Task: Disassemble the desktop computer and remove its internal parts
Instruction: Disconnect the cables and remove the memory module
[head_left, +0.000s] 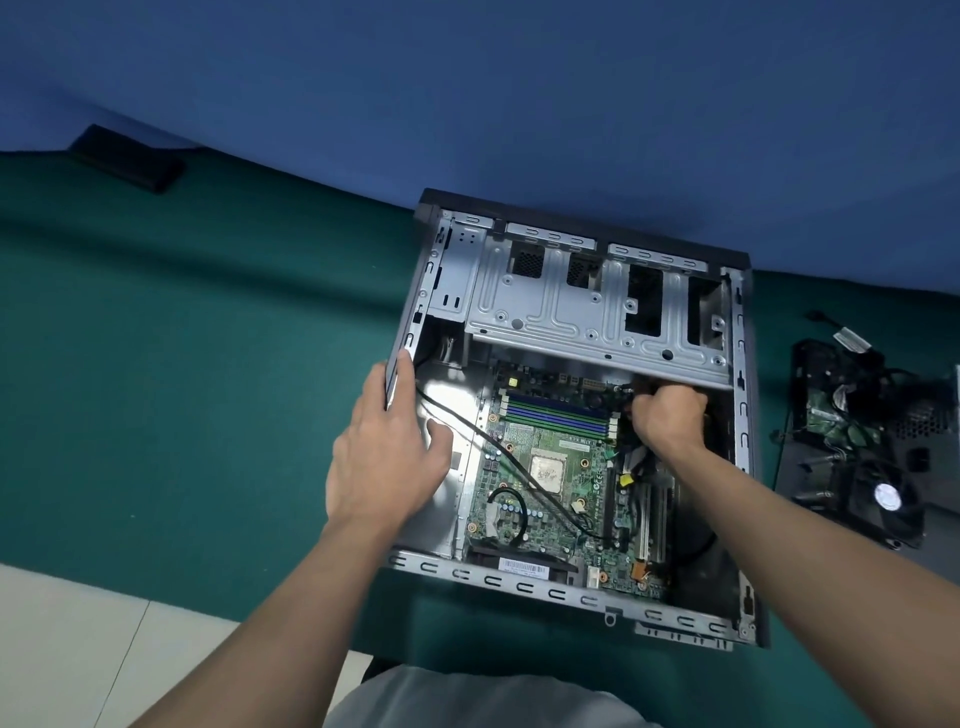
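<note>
Access is from above only. The drive cage (597, 306) roofs the far half of the case (519, 584). I see only a low gap under its near lip, and my right hand (667, 415) fills the right end of that gap, fisted on a dark cable (640, 387).

Near half open: motherboard (550, 467) exposed, but a black wire (467, 422) crosses it diagonally from far left to near middle. My left hand (389, 462), flat over the left wall, partly takes the bare floor strip left of the board. Upright slots (652, 519) and loose cabling crowd the board's right edge.

Table (182, 389): wide free green left of the case. Removed parts (857, 431) are piled to the right, apart from the case.
</note>
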